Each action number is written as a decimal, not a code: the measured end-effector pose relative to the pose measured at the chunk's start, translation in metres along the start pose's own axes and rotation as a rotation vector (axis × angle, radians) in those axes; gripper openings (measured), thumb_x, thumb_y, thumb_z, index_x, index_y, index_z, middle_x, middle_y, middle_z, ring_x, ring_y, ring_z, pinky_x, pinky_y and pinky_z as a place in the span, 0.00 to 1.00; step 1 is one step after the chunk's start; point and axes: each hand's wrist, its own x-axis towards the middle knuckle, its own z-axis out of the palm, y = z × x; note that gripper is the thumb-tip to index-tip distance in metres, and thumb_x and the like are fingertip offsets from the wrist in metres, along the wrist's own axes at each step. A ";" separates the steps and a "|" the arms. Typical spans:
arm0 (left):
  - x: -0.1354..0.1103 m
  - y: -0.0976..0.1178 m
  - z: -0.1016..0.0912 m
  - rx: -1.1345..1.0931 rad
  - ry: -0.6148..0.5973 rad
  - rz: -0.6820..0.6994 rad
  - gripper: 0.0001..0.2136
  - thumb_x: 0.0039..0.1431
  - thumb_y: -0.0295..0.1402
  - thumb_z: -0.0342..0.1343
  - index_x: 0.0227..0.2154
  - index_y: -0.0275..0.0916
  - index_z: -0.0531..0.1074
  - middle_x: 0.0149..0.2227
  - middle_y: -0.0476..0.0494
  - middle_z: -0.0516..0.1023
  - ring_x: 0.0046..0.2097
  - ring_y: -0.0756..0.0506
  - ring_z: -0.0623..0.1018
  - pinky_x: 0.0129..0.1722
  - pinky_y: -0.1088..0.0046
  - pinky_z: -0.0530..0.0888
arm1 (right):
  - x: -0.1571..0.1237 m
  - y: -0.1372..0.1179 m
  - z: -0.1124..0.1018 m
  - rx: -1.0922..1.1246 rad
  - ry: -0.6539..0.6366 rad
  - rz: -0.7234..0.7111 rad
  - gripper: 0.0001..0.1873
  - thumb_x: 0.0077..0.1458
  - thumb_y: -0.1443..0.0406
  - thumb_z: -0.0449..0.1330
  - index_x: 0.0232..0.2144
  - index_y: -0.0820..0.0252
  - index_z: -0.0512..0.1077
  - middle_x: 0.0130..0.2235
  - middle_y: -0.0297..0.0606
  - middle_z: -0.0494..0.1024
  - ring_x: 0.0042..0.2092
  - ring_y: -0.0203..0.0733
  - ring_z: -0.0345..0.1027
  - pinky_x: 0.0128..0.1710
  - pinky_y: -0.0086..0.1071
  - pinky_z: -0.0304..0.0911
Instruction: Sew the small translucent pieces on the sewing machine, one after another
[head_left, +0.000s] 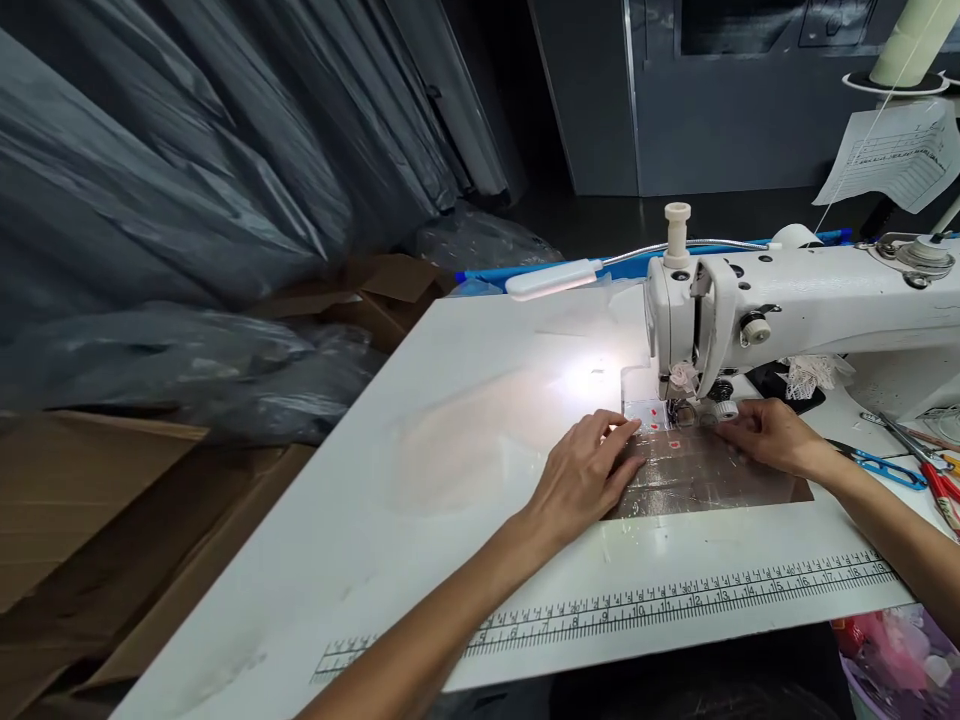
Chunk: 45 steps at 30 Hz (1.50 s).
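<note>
A white sewing machine (795, 290) stands at the right of the table, its presser foot (681, 410) low over a shiny metallic-looking plate (705, 485). My left hand (577, 480) lies beside the plate's left end, fingers stretched out and their tips on its edge near small red marks (654, 412). To the right of the presser foot, my right hand (772, 438) is closed in a pinch close to a white ribbed knob (725, 410). Whatever its fingertips hold, if anything, is too small to make out.
A lit lamp (555, 280) on a bendy neck shines on the white table (465, 480). Blue-handled snips (885, 467) and scissors (904, 440) lie at the right. A printed ruler (637, 608) runs along the front edge. Cardboard boxes (97, 500) stand left.
</note>
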 end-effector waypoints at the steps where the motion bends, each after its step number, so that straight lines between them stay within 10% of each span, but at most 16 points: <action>1: -0.001 0.001 0.001 -0.004 0.033 0.033 0.12 0.67 0.33 0.51 0.49 0.34 0.71 0.43 0.36 0.77 0.38 0.43 0.76 0.33 0.66 0.76 | -0.001 0.000 0.000 -0.015 0.008 -0.024 0.16 0.58 0.55 0.59 0.26 0.60 0.71 0.20 0.33 0.73 0.25 0.35 0.67 0.24 0.26 0.56; 7: 0.000 -0.007 -0.007 -0.079 0.075 0.012 0.09 0.67 0.32 0.52 0.45 0.38 0.73 0.46 0.38 0.78 0.42 0.43 0.79 0.38 0.64 0.77 | -0.006 0.006 -0.001 -0.041 0.017 -0.177 0.22 0.52 0.46 0.57 0.26 0.59 0.70 0.21 0.32 0.69 0.23 0.35 0.60 0.21 0.27 0.51; 13: 0.060 -0.080 -0.016 -0.176 -0.086 -0.329 0.13 0.59 0.29 0.52 0.45 0.35 0.76 0.45 0.38 0.79 0.47 0.40 0.79 0.49 0.63 0.76 | -0.001 0.018 0.010 0.077 0.053 -0.254 0.29 0.53 0.40 0.53 0.21 0.58 0.62 0.18 0.29 0.58 0.20 0.31 0.47 0.18 0.26 0.44; 24: 0.110 -0.128 0.016 -0.298 -0.183 -0.436 0.11 0.53 0.25 0.53 0.34 0.35 0.81 0.42 0.39 0.82 0.43 0.42 0.80 0.48 0.68 0.75 | 0.006 0.037 0.016 0.026 0.072 -0.261 0.25 0.57 0.43 0.54 0.24 0.58 0.65 0.18 0.29 0.56 0.21 0.32 0.46 0.17 0.27 0.41; 35: 0.106 -0.116 0.005 -0.321 -0.112 -0.475 0.08 0.53 0.28 0.55 0.32 0.36 0.79 0.43 0.36 0.81 0.44 0.39 0.80 0.48 0.63 0.75 | -0.005 0.014 -0.001 0.036 -0.023 -0.253 0.22 0.53 0.46 0.58 0.32 0.59 0.73 0.20 0.30 0.61 0.22 0.34 0.51 0.19 0.28 0.47; 40: 0.077 -0.077 -0.016 -0.366 0.031 -0.342 0.10 0.57 0.32 0.54 0.39 0.37 0.78 0.43 0.37 0.80 0.44 0.42 0.78 0.44 0.64 0.76 | -0.015 0.012 -0.012 0.109 -0.123 -0.260 0.18 0.50 0.54 0.62 0.38 0.61 0.74 0.21 0.27 0.60 0.24 0.31 0.51 0.21 0.26 0.47; 45: 0.041 -0.021 -0.037 -0.558 -0.101 -0.357 0.14 0.61 0.43 0.53 0.39 0.37 0.77 0.33 0.43 0.79 0.32 0.47 0.77 0.32 0.70 0.76 | -0.023 -0.021 0.015 0.174 -0.171 -0.224 0.09 0.55 0.61 0.60 0.31 0.63 0.73 0.22 0.28 0.61 0.23 0.29 0.52 0.20 0.24 0.48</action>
